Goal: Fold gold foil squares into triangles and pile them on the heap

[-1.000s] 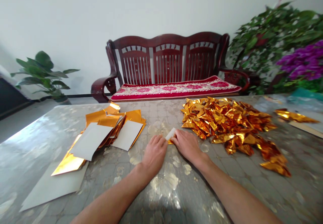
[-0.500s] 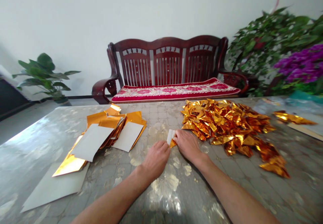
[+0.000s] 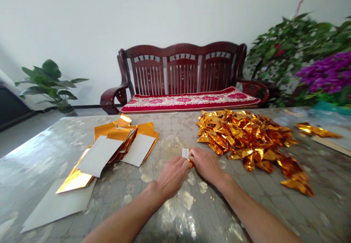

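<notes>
Close together at the middle of the table, my left hand (image 3: pixel 174 174) and my right hand (image 3: pixel 205 163) both grip one partly folded sheet of gold foil paper (image 3: pixel 185 153). Its white backing shows beyond the fingers, with a bit of gold between the hands. The fingers of both hands are closed, and they cover most of the fold. To the left lie loose sheets (image 3: pixel 101 155), gold on one side and white on the other, in a spread stack. On the right is a heap of folded gold foil pieces (image 3: pixel 241 129).
A pale board (image 3: pixel 60 206) lies under the stack at the left of the patterned table (image 3: pixel 131 210). Clear plastic (image 3: pixel 292 115) and another board (image 3: pixel 331 144) are at the right edge. Beyond stand a wooden bench (image 3: pixel 182 71), a potted plant (image 3: pixel 52 84) and purple flowers (image 3: pixel 326 73).
Both hands have drawn closer together and slightly nearer to me. The paper has turned more upright, and less of its gold shows between the fingers.
</notes>
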`<state>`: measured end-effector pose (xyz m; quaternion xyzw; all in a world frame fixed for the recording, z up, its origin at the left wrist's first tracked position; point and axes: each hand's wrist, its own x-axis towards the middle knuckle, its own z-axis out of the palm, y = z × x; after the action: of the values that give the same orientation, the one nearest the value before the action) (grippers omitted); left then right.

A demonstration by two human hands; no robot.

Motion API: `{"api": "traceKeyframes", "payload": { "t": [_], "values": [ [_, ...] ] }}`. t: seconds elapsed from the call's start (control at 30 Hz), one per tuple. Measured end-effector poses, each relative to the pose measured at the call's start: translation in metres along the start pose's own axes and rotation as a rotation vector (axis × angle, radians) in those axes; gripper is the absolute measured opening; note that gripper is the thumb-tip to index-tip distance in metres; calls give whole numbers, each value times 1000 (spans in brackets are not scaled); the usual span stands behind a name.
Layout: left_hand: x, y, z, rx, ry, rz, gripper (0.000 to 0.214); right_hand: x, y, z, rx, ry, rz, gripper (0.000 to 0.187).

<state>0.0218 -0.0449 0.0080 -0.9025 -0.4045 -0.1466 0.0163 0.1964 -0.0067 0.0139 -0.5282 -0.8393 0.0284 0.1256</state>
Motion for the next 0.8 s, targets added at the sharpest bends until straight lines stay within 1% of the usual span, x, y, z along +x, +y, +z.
{"api": "traceKeyframes", "payload": {
  "t": [0.07, 0.17, 0.27, 0.33, 0.47, 0.57, 0.67, 0.73, 0.8],
  "values": [
    [-1, 3, 2, 26, -7, 0, 12, 1, 1, 1, 32, 21, 48, 15],
    [-5, 12, 3, 77, -36, -1, 7, 3, 1, 1, 39, 100, 141, 11],
    [-9, 19, 2, 71, -48, 2, 5, 3, 1, -1, 2, 138, 212, 21],
    [-10, 21, 1, 50, -34, -19, 6, 4, 0, -2, -17, 117, 227, 24],
    [-8, 21, -1, 21, 5, -26, 9, 8, -2, -1, 3, 105, 211, 20],
    [-8, 21, -1, 9, -5, -6, 11, 12, -3, -1, 65, 114, 223, 14],
    [-8, 22, -1, 5, -19, 2, 14, 13, -3, -4, 158, 59, 267, 10],
    [-8, 22, -1, 8, -21, 8, 14, 14, -3, -7, 214, 8, 311, 12],
    [-8, 22, -1, 12, -21, 12, 14, 14, -3, -11, 249, -27, 343, 22]
  ]
}}
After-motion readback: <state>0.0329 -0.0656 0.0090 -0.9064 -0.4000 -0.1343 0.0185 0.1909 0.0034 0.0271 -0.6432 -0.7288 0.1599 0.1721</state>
